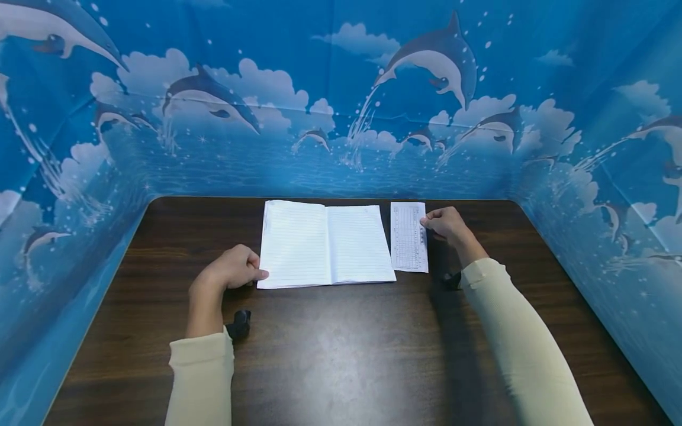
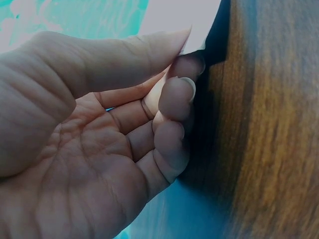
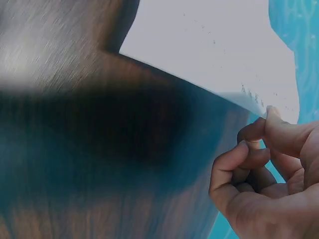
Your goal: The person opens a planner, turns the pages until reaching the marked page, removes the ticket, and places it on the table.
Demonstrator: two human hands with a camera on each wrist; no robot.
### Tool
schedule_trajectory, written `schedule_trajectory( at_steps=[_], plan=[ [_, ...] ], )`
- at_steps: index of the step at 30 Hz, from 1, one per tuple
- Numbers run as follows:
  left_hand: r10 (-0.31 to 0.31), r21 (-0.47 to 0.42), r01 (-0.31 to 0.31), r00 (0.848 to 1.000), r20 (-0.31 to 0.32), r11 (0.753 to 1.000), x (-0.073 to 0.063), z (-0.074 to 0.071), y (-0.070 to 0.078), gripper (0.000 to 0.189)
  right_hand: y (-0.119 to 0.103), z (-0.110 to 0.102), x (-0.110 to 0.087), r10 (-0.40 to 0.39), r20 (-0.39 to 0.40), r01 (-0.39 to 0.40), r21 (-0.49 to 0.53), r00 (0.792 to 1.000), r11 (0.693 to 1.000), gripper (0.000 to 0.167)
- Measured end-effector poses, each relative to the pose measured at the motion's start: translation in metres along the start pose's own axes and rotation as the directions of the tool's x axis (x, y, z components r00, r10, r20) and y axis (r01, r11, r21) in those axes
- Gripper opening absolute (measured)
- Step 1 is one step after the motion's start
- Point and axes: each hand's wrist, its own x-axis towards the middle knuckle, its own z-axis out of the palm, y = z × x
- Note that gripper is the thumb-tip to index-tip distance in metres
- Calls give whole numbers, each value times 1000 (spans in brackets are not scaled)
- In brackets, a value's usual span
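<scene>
An open notebook point(image 1: 295, 245) with lined blank pages lies on the table. Its lower left corner is pinched between the thumb and curled fingers of my left hand point(image 1: 234, 266); in the left wrist view the thumb lies on top of the white pages point(image 2: 202, 25). Right of the notebook is a narrow white paper slip point(image 1: 409, 236) printed with a table of rows and columns. My right hand point(image 1: 444, 223) pinches the slip's right edge near its top, thumb on the printed face point(image 3: 214, 45), the other fingers curled.
The dark wooden table point(image 1: 330, 349) runs up to a blue curtain point(image 1: 330, 160) with dolphins, which encloses it at the back and sides. Black wrist devices show at the left wrist point(image 1: 241, 324) and right wrist point(image 1: 452, 280).
</scene>
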Motion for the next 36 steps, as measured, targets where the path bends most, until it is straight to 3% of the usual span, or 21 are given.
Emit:
schedule_trajectory(
  at_steps=[8, 14, 20, 28, 32, 36],
  plan=[
    [-17, 5, 17, 1000, -5, 1000, 2, 2, 0, 32, 26, 5, 1, -66, -87, 50, -178, 994, 983, 26],
    [-32, -2, 32, 999, -1, 999, 6, 2, 1, 32, 30, 12, -5, -152, -190, 107, -230, 970, 967, 19],
    [-20, -2, 20, 1000, -1, 1000, 5, 1, 0, 34, 29, 16, -7, -157, -231, 104, -225, 960, 969, 22],
    [-30, 1, 30, 1000, -1, 1000, 3, 1, 0, 35, 29, 15, -11, -135, -220, 107, -137, 966, 985, 24],
    [-10, 1, 10, 1000, -7, 1000, 2, 0, 0, 36, 24, 21, -24, -164, -136, 153, -88, 977, 984, 21],
    [1, 1, -1, 1000, -9, 1000, 2, 0, -2, 37, 18, 31, -37, -211, -28, 206, -108, 977, 973, 19]
  ],
)
